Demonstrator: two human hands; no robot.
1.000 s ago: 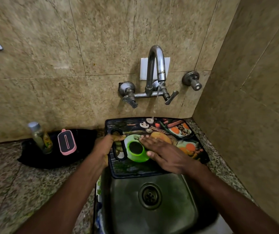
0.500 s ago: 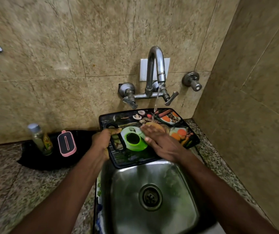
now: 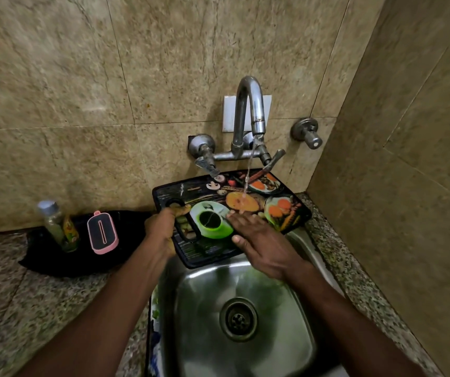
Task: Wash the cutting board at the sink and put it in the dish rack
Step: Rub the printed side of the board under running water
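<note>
A black cutting board (image 3: 218,250) printed with vegetables and a green cup is held tilted over the back of the steel sink (image 3: 294,346). My left hand (image 3: 164,229) grips its left edge at the handle hole. With fingers straight, my right hand (image 3: 259,240) lies flat on the board's printed face. Water runs from the tap (image 3: 248,110) and lands on the board just beyond my right fingertips. No dish rack is in view.
On the granite counter (image 3: 27,308) to the left lies a black cloth (image 3: 55,257) with a small bottle (image 3: 57,225) and a pink-rimmed scrubber (image 3: 102,232) on it. A tiled wall closes in on the right. A valve knob (image 3: 308,133) sticks out beside the tap.
The board has been lifted toward the tap and tilted, uncovering more of the sink basin. The water stream now strikes the board near my right fingers. Both hands stayed on the board.
</note>
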